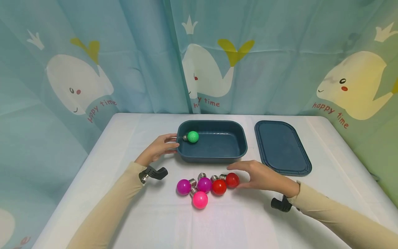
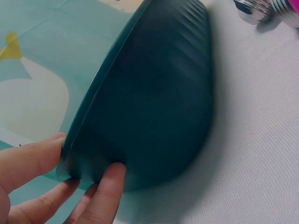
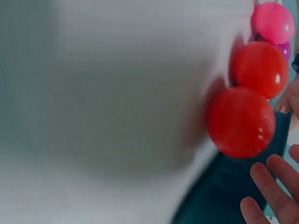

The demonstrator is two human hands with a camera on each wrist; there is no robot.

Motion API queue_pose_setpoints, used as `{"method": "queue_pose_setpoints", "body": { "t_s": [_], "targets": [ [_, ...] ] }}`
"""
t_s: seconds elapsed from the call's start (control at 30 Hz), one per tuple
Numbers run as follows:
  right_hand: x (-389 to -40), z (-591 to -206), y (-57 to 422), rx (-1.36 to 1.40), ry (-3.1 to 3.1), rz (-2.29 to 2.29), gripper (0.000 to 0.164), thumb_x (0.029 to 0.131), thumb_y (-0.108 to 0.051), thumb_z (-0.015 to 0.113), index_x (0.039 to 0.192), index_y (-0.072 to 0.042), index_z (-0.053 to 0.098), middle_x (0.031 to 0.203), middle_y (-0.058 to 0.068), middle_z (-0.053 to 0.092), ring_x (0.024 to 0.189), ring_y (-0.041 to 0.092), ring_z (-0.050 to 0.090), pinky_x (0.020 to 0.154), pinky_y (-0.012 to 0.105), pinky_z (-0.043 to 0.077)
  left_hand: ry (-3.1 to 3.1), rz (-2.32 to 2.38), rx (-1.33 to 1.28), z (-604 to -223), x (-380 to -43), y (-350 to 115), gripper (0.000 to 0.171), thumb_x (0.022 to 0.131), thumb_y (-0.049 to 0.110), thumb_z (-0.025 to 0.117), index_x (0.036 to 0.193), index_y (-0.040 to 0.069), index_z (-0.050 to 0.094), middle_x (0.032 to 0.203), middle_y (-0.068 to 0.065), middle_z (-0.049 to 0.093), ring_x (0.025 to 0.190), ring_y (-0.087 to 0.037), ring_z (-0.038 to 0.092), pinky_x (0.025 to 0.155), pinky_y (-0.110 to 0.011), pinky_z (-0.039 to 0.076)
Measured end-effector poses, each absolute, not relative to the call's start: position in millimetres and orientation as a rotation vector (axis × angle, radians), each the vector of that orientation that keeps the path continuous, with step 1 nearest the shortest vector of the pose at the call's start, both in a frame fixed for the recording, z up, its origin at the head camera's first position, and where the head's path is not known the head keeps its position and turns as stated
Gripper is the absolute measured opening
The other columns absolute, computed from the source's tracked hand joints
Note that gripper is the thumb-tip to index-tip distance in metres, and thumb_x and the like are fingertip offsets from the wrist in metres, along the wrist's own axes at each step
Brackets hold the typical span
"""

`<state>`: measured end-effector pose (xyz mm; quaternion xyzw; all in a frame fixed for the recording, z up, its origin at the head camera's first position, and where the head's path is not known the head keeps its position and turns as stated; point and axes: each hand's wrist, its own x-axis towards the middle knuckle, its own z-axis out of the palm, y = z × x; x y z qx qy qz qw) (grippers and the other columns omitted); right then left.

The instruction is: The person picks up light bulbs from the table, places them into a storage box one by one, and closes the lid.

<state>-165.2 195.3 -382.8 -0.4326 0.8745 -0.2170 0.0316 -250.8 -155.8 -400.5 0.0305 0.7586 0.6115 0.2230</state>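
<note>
My left hand [image 1: 158, 147] touches the left end of a dark blue box [image 1: 212, 160], its fingertips against the rim and outer wall in the left wrist view. Inside the box, at its left end, lies a green light bulb [image 1: 193, 137]. My right hand [image 1: 259, 176] reaches over the rightmost red light bulb [image 1: 232, 180], thumb and fingers spread apart around it, holding nothing. In the right wrist view its fingers [image 3: 275, 186] stand clear of that bulb. Against it lies another red light bulb [image 1: 219, 187], beside two purple light bulbs [image 1: 183, 187] and a pink light bulb [image 1: 200, 200].
Right of the box, a flat dark blue lid [image 1: 281, 147] lies on the white tablecloth [image 1: 149, 221]. Behind the table hangs a light blue curtain [image 1: 149, 62] with whale prints. Both wrists carry black straps with small mounts [image 1: 281, 204].
</note>
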Motion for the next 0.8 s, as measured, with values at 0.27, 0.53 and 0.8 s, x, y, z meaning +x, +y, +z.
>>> {"method": "queue_pose_setpoints", "body": {
  "t_s": [0.27,0.53,0.8],
  "targets": [
    [-165,-397,196,-1.244,2.714,-0.768,0.054,0.068,-0.021,0.084,0.115,-0.004,0.064,0.112,0.006,0.069,0.102,0.020,0.065,0.086,0.036,0.057,2.087,1.704,0.083,-398,-250,-157,0.060,0.094,0.003,0.052,0.147,-0.002,0.023,0.150,-0.023,0.028,0.130,-0.040,0.043,0.103,-0.044,0.046],
    [-166,-412,196,-1.217,2.704,-0.826,0.055,0.067,-0.021,0.085,0.115,-0.003,0.064,0.110,0.007,0.069,0.101,0.020,0.065,0.086,0.035,0.057,2.080,1.703,0.090,-396,-248,-157,0.061,0.094,0.003,0.052,0.147,-0.002,0.023,0.150,-0.024,0.028,0.130,-0.041,0.042,0.104,-0.044,0.045],
    [-167,-417,198,-1.195,2.705,-0.870,0.051,0.069,-0.017,0.083,0.114,0.000,0.064,0.108,0.009,0.070,0.096,0.021,0.067,0.084,0.036,0.057,2.072,1.712,0.097,-396,-248,-157,0.062,0.094,0.004,0.052,0.147,-0.002,0.022,0.150,-0.024,0.026,0.130,-0.041,0.041,0.105,-0.044,0.045]
  ]
}}
